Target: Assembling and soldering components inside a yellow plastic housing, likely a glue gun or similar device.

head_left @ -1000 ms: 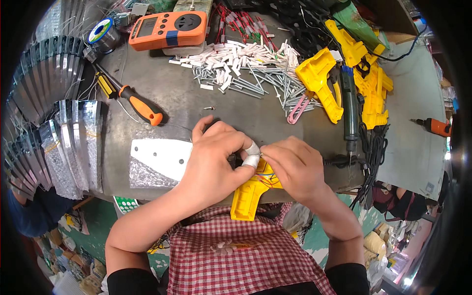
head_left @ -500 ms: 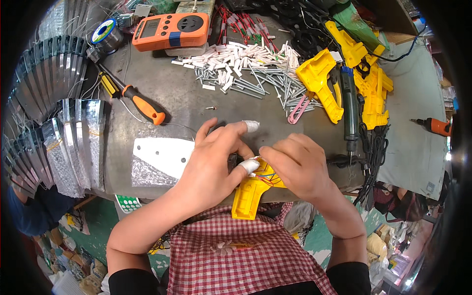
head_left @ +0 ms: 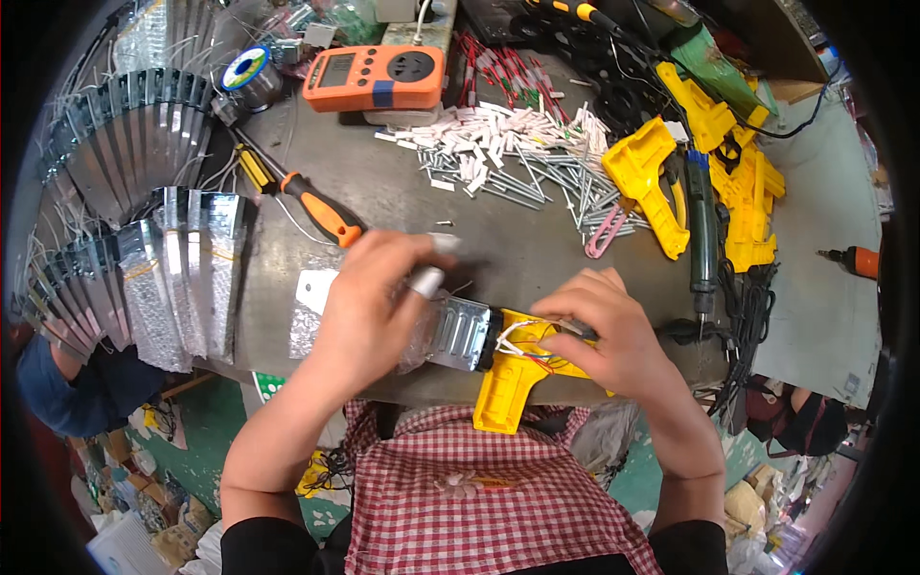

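A yellow pistol-shaped housing half [head_left: 508, 398] lies open side up at the table's front edge. White, red and blue wires [head_left: 522, 335] run inside it. A ribbed metal sleeve with a black collar [head_left: 465, 331] meets its left end. My right hand [head_left: 609, 331] rests over the housing's right part, fingers curled round a slim dark piece [head_left: 577, 328] whose kind I cannot make out. My left hand [head_left: 369, 302] hovers over the left end of the sleeve, a little blurred. White wraps cover its thumb and index tips, which stand apart with nothing seen between them.
Behind lie an orange multimeter [head_left: 374, 79], a pile of white sleeves [head_left: 498, 134], long screws [head_left: 503, 182] and an orange-handled screwdriver [head_left: 326, 211]. Wrapped metal parts [head_left: 177, 278] fan out at left. More yellow housings [head_left: 647, 172] and a dark electric screwdriver [head_left: 704, 225] lie at right.
My left hand has come away from the wires to the left, uncovering the metal sleeve and collar. My right hand has opened its pinch on the wires and now holds a dark piece. The view has shifted.
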A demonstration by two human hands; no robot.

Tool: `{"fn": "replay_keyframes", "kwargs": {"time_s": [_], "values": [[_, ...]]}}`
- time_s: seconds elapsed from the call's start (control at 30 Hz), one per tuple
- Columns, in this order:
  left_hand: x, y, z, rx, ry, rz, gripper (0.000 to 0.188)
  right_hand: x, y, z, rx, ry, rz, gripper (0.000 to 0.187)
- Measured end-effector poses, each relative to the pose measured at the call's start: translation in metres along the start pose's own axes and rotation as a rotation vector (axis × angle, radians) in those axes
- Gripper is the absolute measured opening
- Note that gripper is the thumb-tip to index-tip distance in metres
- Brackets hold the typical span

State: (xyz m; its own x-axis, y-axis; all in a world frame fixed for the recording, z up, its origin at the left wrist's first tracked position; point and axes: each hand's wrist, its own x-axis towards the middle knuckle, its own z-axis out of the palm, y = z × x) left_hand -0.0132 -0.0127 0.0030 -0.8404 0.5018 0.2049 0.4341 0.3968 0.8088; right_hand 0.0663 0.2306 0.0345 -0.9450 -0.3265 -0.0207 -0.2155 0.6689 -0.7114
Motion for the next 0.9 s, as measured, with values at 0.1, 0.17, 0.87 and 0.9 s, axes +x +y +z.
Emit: {"fn": "replay_keyframes", "kwargs": {"time_s": [0.1, 0.17, 0.87, 0.9], "values": [[0.001, -0.009, -0.017, 0.189, -0.018, 0.027, 0.032, -0.003, 0.006, -0.006, 0.073, 0.064, 0.041, 0.024], [0.008, -0.006, -0.022, 0.272, -0.192, 0.178, 0.031, -0.004, 0.011, -0.009, 0.098, 0.132, 0.043, 0.023], [0.030, 0.027, 0.001, 0.249, -0.154, 0.483, 0.025, 0.228, 0.102, -0.071, 0.254, 0.821, 0.041, 0.033], [0.031, 0.028, 0.001, 0.276, -0.156, 0.503, 0.027, 0.220, 0.105, -0.072, 0.186, 0.821, -0.081, 0.031]]}}
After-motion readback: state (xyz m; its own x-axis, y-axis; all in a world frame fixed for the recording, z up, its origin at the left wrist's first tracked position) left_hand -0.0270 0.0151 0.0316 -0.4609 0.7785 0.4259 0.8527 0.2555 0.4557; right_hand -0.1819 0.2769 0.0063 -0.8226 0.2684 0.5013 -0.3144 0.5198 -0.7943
